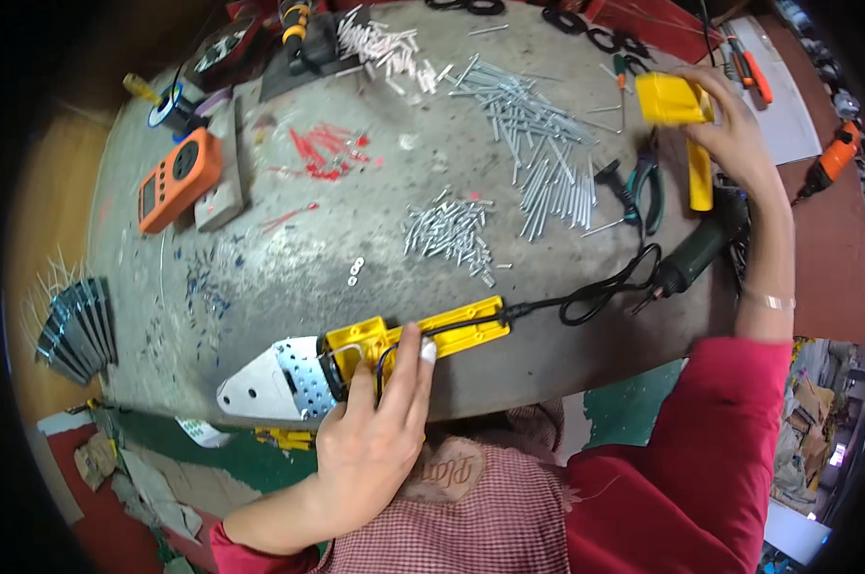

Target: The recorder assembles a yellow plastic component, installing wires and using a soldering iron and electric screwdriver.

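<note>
A yellow plastic tool housing half (470,323) lies with its inside up at the table's near edge, a black cord and thin wires running in it. Joined to its left end are a perforated metal sleeve (308,376) and a pointed silver plate (260,387). My left hand (375,440) holds this housing down, fingers pressed over the wires; one fingertip has a white covering. At the far right, my right hand (733,129) is closed on another yellow housing half (669,99), raised over the table; its narrow handle hangs below the hand. The fingers partly cover it.
Piles of screws (448,234) and long bolts (528,115) lie mid-table, red terminals (325,151) to their left. An orange meter (179,182) stands at left. A dark electric screwdriver (690,258) and pliers (650,191) lie at right. Black strips (74,325) fill the left edge.
</note>
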Demonstrator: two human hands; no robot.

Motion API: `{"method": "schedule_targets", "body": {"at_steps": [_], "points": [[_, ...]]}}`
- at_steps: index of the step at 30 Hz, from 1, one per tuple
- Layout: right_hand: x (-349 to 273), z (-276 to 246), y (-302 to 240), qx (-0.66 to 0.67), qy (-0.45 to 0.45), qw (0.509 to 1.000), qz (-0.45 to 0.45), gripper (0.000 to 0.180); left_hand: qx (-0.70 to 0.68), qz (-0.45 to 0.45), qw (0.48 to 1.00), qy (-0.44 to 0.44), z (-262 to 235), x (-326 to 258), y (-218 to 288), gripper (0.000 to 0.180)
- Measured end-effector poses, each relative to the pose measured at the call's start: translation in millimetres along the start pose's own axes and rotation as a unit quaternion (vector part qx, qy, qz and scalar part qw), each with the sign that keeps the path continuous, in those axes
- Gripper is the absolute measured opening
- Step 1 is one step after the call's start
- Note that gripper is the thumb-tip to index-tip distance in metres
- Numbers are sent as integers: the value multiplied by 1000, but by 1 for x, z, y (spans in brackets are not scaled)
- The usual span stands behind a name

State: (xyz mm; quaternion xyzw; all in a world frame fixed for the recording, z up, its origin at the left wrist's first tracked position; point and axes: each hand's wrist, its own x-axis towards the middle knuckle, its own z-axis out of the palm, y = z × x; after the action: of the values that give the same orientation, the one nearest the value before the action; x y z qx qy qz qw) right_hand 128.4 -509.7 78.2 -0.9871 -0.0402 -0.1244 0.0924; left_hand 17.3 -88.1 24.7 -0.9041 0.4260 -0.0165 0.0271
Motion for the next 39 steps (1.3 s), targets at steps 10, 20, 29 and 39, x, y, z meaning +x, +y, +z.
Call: {"method": "schedule_targets", "body": {"at_steps": [10, 20, 29, 39], "points": [[-70, 55, -73, -48, 4, 999, -15, 72, 1, -8, 1000, 13, -1, -11, 4, 47], [-108, 54, -176, 658, -65, 725, 193, 31, -17, -41, 999, 26, 6, -16, 4, 55], [-99, 61, -171, 380, -281, 872, 130, 33, -39, -22, 998, 37, 8, -18, 1, 55], [-117, 71, -165, 334, -124, 931, 73, 28, 6, -17, 999, 40, 12, -15, 4, 43]]}}
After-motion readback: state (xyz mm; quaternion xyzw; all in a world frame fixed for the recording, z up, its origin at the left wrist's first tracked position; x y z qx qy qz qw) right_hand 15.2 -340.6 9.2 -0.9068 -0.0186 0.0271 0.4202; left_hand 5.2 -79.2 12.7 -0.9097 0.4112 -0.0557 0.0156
